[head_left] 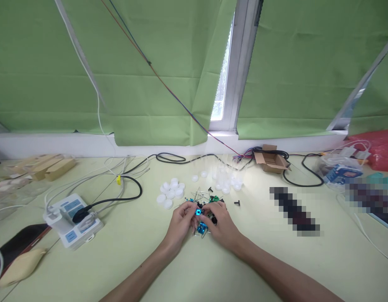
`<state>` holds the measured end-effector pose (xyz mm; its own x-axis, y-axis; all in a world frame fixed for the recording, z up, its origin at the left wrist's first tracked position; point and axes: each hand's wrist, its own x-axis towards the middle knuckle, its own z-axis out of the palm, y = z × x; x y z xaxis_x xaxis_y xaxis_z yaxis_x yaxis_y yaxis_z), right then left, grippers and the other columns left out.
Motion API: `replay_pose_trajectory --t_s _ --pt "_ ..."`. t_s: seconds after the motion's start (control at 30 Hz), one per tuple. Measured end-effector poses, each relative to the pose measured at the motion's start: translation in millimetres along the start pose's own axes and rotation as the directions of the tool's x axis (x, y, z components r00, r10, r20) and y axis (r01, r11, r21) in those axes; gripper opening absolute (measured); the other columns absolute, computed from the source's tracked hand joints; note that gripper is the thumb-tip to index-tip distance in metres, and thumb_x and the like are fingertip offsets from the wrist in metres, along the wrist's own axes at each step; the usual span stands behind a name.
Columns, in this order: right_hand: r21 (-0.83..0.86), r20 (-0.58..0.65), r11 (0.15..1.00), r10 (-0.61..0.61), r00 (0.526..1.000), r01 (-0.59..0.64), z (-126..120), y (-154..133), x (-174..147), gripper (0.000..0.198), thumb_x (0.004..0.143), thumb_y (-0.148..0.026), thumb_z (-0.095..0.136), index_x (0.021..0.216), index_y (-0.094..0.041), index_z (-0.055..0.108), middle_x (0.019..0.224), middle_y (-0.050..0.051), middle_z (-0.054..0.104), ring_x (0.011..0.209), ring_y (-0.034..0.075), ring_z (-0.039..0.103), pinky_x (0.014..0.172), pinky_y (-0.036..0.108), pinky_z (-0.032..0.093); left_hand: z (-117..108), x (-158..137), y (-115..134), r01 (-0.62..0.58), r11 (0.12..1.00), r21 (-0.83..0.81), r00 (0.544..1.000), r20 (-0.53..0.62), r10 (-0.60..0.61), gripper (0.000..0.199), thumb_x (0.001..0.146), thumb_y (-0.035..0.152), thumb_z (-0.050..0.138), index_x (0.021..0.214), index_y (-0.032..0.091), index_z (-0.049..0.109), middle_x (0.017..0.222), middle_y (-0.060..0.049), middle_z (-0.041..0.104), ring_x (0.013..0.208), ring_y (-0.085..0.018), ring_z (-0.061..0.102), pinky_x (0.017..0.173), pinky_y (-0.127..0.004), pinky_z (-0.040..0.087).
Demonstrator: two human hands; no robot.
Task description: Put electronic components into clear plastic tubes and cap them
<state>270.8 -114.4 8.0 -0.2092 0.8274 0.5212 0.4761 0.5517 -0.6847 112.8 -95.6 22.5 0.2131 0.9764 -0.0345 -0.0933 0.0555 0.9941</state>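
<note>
Item: one small blue piece, mid-table at the near side, seen from where I stand. It sits between the two hands, pinched in the fingertips of the left hand. The curled fingertips of the right hand meet its right side; whether they grasp it too, I cannot tell.

Around and beneath the hands: a heap of blue, green and black small parts with bent metal wires.

Containers: far right, an open cardboard box, flaps spread, black cable along its far rim. Farther right, a clear plastic bag with a blue printed carton inside. Beyond the heap, to the right, a cluster of translucent cups, contents unclear; to the left, white round caps.
</note>
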Motion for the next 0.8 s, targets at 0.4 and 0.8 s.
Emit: replay_pose_trajectory --t_s 0.4,0.8 --pt "0.008 -0.015 1.0 -0.006 1.0 0.006 0.3 -0.7 -0.7 0.011 0.091 -0.022 0.062 0.102 -0.023 0.059 0.088 0.003 0.067 0.085 0.021 0.061 0.091 0.042 0.04 -1.3 0.2 -2.5 -0.01 1.0 0.0 1.0 0.005 0.01 0.035 0.085 0.051 0.063 0.078 0.017 0.062 0.05 0.003 0.054 0.042 -0.011 0.048 0.044 -0.021 0.039" --pt "-0.004 0.021 1.0 0.026 0.999 -0.026 1.2 1.4 -0.1 0.008 0.096 -0.022 0.054 0.09 -0.023 0.059 0.087 0.003 0.068 0.083 0.021 0.06 0.092 0.044 0.037 0.2 0.3 -1.1 0.002 1.0 -0.008 1.0 -0.013 -0.002 0.035 0.081 0.051 0.066 0.078 0.017 0.061 0.049 0.003 0.055 0.042 -0.011 0.048 0.042 -0.021 0.039"
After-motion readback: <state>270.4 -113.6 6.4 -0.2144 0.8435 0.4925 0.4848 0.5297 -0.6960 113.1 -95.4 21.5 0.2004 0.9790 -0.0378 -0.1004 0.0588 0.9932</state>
